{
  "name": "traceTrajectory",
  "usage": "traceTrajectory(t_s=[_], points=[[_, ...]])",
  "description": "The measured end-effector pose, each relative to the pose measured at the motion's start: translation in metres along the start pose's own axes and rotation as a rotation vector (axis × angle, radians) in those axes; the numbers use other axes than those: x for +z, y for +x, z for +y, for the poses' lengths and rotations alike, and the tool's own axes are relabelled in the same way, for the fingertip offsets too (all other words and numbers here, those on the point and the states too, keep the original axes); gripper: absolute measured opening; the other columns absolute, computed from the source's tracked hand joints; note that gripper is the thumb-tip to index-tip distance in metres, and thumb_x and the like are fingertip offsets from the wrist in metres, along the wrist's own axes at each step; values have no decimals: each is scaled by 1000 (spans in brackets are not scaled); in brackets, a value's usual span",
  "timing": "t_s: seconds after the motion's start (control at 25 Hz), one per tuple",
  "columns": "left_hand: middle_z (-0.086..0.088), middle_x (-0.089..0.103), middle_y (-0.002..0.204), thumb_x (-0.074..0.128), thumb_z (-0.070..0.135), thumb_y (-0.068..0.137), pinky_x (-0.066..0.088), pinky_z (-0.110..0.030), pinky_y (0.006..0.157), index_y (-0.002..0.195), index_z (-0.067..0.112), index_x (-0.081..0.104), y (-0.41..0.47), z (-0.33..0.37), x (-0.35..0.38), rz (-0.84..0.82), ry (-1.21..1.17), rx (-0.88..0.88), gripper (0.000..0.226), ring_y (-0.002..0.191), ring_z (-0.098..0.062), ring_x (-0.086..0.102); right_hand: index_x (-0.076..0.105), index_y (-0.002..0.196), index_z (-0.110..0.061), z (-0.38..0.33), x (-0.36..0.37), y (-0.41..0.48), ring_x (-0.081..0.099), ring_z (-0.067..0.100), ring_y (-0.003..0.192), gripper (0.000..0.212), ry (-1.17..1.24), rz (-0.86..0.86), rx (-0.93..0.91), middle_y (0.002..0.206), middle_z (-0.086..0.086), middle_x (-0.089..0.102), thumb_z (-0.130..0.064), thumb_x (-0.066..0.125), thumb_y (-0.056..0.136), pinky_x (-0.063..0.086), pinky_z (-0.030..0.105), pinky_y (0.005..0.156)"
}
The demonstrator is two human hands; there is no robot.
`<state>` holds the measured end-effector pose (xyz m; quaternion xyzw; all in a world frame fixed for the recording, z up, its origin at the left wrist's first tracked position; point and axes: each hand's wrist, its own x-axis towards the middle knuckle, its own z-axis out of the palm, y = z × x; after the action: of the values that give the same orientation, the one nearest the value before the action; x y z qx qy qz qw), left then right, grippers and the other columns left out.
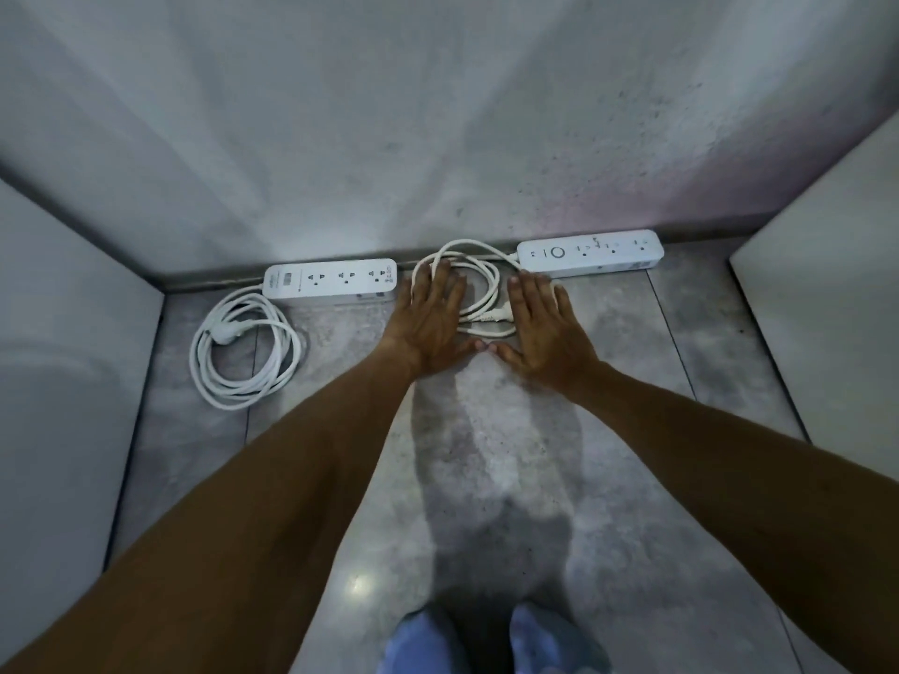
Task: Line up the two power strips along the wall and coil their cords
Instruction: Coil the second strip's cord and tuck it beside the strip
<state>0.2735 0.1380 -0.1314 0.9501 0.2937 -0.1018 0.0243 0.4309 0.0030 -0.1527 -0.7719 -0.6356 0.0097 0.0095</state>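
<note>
Two white power strips lie along the base of the wall: a shorter left strip (331,280) and a longer right strip (590,252). The left strip's cord (243,350) lies coiled in loops on the floor to its lower left, plug inside the coil. The right strip's cord (479,289) lies in loops between the two strips. My left hand (430,323) lies flat with straight fingers on the left side of that coil. My right hand (542,328) lies flat on its right side, fingertips close to the right strip. The two thumbs nearly meet below the coil.
The floor (511,454) is grey tile. White panels stand at the left (63,381) and right (827,308), boxing in the space. My feet in light footwear (491,639) show at the bottom edge.
</note>
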Motion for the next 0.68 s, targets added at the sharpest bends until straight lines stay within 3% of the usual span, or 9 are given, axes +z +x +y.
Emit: traceTrajectory(t_s=[0.24,0.44,0.56,0.64,0.68], points=[[-17,7,165,36,55,97,13,-59,118,157,9,9,-4,6,-6,143,42,56,80,149,-42,12,29,148,10,-10,2,1,24,48,145,83,101,-8,19,154,36,25,-50,52,96,24,56,119],[-12,6,166,32,49,102,8,-54,121,157,6,6,9,4,3,79,-132,-47,74,152,-35,4,49,133,15,0,12,5,51,47,127,60,110,93,-119,131,36,54,-35,53,100,41,51,109],[-17,21,161,43,36,99,17,-51,119,154,1,15,19,1,4,122,-186,-54,71,149,-36,17,56,129,4,10,4,15,62,36,109,39,201,127,-99,121,22,59,-20,54,98,54,36,87],[-19,27,158,49,31,94,22,-50,118,152,0,18,28,-3,2,151,-197,-65,73,146,-36,23,60,117,1,11,4,21,65,34,93,28,186,120,-110,110,20,60,-10,61,91,55,33,67],[-19,27,158,51,31,93,22,-50,118,152,-1,18,32,-6,1,155,-214,-69,74,146,-36,23,60,114,0,10,5,23,63,34,90,25,166,89,-118,109,20,59,-7,60,90,54,34,65]])
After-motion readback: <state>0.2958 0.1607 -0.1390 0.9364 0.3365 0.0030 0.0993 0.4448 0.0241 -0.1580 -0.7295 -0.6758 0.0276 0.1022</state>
